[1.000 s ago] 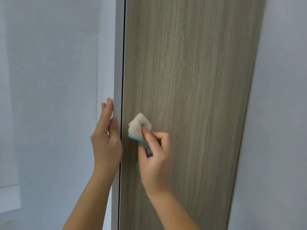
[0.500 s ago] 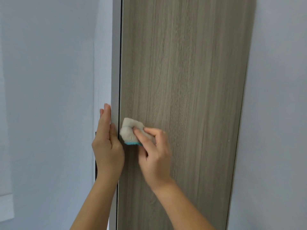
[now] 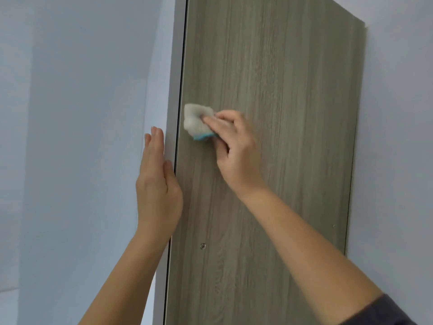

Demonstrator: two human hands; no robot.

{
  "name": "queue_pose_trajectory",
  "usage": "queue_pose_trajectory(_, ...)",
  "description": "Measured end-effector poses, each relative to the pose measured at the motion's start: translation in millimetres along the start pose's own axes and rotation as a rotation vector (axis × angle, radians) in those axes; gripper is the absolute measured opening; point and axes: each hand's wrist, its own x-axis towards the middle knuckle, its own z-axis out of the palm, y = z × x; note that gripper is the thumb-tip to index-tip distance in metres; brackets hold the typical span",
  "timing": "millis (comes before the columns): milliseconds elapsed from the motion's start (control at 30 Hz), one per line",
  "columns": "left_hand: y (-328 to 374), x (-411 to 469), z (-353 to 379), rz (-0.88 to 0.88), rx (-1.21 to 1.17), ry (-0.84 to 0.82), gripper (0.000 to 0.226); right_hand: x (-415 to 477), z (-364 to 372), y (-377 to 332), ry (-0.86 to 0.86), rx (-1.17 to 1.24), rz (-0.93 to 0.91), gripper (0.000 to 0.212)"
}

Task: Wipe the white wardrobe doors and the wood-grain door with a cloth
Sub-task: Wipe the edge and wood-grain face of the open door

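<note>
The wood-grain door (image 3: 281, 102) fills the middle of the view, standing ajar. My right hand (image 3: 236, 146) presses a bunched white cloth with a blue edge (image 3: 196, 121) against the door near its left edge, fingers curled over the cloth. My left hand (image 3: 157, 184) lies flat with straight fingers against the white edge (image 3: 174, 90) beside the door, thumb at the gap. A white wardrobe door (image 3: 77, 137) spreads to the left.
A white surface (image 3: 398, 137) lies to the right of the wood-grain door. A small round metal fitting (image 3: 203, 246) sits low on the door near its left edge. The door's top right corner (image 3: 363, 22) shows.
My right hand has carried the cloth upward along the door's left side. The view has tilted so the door's top corner and a metal fitting now show. My left hand stays at the edge.
</note>
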Motion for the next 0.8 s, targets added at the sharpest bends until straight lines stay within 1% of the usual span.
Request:
queue_pose_trajectory(67, -1, 6, 0, 0.026, 0.028, 0.002, 0.061, -57, -11, -8, -0.113, 0.041, -0.096, 0.03)
queue_pose_trajectory(133, -1, 10, 2, 0.065, 0.062, -0.01, 0.062, -99, -21, -10, -0.187, 0.059, -0.184, 0.027)
queue_pose_trajectory(200, 1, 13, 5, 0.124, 0.112, -0.02, 0.061, -104, -23, -1, -0.201, 0.041, -0.24, 0.024)
queue_pose_trajectory(267, 5, 18, 8, 0.166, 0.164, -0.022, 0.061, -73, -22, 19, -0.176, 0.003, -0.221, 0.028)
queue_pose_trajectory(367, 9, 29, 14, 0.205, 0.247, -0.023, 0.067, 13, -21, 57, -0.03, -0.034, -0.058, 0.035)
queue_pose_trajectory(433, 10, 37, 18, 0.253, 0.316, -0.012, 0.07, 64, -24, 76, 0.069, -0.033, 0.056, 0.033)
queue_pose_trajectory(467, 11, 40, 20, 0.276, 0.353, -0.006, 0.071, 77, -24, 82, 0.087, -0.04, 0.087, 0.031)
queue_pose_trajectory(500, 11, 43, 23, 0.297, 0.393, 0.004, 0.07, 82, -24, 85, 0.088, -0.042, 0.078, 0.03)
queue_pose_trajectory(600, 12, 47, 29, 0.325, 0.467, 0.026, 0.067, 41, -31, 82, 0.023, -0.019, -0.011, 0.03)
queue_pose_trajectory(700, 11, 47, 34, 0.336, 0.5, 0.056, 0.062, -47, -45, 70, -0.117, 0.036, -0.111, 0.031)
queue_pose_trajectory(800, 11, 46, 37, 0.336, 0.534, 0.073, 0.055, -110, -54, 60, -0.194, 0.044, -0.194, 0.027)
